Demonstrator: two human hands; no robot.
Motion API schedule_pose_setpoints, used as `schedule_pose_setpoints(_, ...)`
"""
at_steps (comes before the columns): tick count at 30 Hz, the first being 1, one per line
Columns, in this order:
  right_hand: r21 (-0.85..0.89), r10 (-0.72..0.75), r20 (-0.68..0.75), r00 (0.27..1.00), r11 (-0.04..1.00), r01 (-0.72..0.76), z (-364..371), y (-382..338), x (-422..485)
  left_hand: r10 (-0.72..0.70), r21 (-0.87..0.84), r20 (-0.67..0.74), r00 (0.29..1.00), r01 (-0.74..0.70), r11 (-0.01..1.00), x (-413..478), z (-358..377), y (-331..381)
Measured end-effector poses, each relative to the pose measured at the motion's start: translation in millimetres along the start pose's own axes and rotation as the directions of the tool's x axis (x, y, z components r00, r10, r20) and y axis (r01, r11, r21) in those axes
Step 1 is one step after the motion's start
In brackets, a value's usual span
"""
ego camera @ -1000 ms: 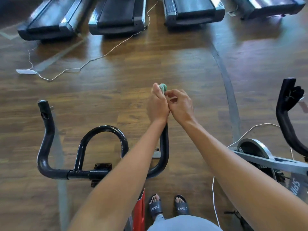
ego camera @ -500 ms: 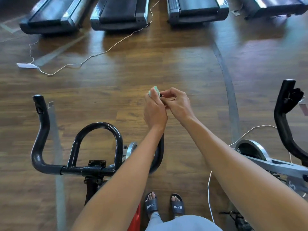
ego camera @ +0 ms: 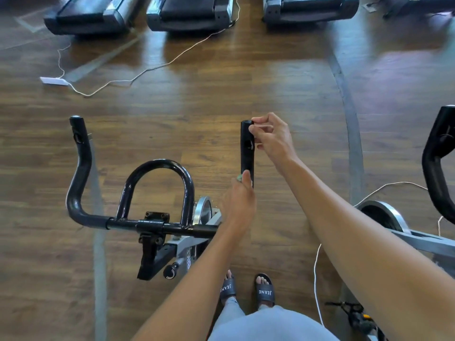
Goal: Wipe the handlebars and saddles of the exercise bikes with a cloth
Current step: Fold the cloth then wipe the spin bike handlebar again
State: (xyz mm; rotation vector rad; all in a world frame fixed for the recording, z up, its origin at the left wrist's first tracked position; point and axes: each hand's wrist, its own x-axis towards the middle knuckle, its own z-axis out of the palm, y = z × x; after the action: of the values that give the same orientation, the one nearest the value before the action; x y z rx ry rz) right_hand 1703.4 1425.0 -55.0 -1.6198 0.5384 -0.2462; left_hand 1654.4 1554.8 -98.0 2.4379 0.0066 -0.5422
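Scene: A person stands at the front of an exercise bike (ego camera: 192, 244) on a wooden gym floor (ego camera: 221, 94), looking down on its black handlebars (ego camera: 152, 227); treadmills (ego camera: 189, 13) line the far side.
Left hand: The left hand (ego camera: 240, 201) is wrapped around the lower part of the right-side grip (ego camera: 247, 148), clenched on a green cloth (ego camera: 238, 177) of which only a sliver shows above the knuckles.
Right hand: The right hand (ego camera: 272, 137) pinches the grip's top end between thumb and fingertips, steadying the upright bar; it carries no cloth.
Cloth: Pressed between the left palm and the bar, low on the grip, almost wholly hidden.
Step in hand: Judged from the pose, the right-side grip is being wiped along its length.
Doing it well: Keep the cloth wrapped fully round the tube so that the far side is cleaned too; run it the whole length, from the bend to the end cap; let the steadying fingers lift clear as the cloth arrives, so that the cap itself gets wiped.
Yet to do: The left-side grip (ego camera: 80, 163), the centre loop (ego camera: 160, 166) and the crossbar show no cloth on them now. No saddle is in view.
Neighbour: A second bike's handlebar (ego camera: 435, 156) stands at the right edge.
Hazard: White cables (ego camera: 316, 279) trail across the floor near the sandalled feet (ego camera: 246, 289).
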Motion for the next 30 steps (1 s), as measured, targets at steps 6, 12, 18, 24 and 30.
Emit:
schedule_pose_setpoints(6,0.013,0.005,-0.032,0.999,1.0,-0.004,7.7,3.0,-6.0,0.547,0.51,0.079,0.833,-0.505,0.696,-29.6,-29.6,-68.7)
schedule_pose_setpoints(12,0.004,0.003,-0.08,0.997,1.0,-0.003,13.4,4.8,-10.5,0.883,0.676,0.15,0.445,-0.698,0.238,-13.7,-66.6,-126.8)
schedule_pose_setpoints(18,0.017,0.004,-0.152,0.988,1.0,-0.002,19.4,7.4,-14.3,0.85,0.702,-0.014,0.526,-0.6,0.383,-29.2,-23.7,-109.3)
schedule_pose_setpoints(24,0.03,0.013,-0.177,0.984,1.0,-0.008,23.3,9.4,-11.4,0.851,0.698,-0.034,0.525,-0.596,0.396,-27.1,-30.4,-113.2)
schedule_pose_setpoints(30,-0.089,-0.011,-0.236,0.972,0.996,-0.01,27.0,1.4,-21.0,0.606,0.334,-0.183,0.774,-0.53,0.779,-37.6,-36.4,-74.3)
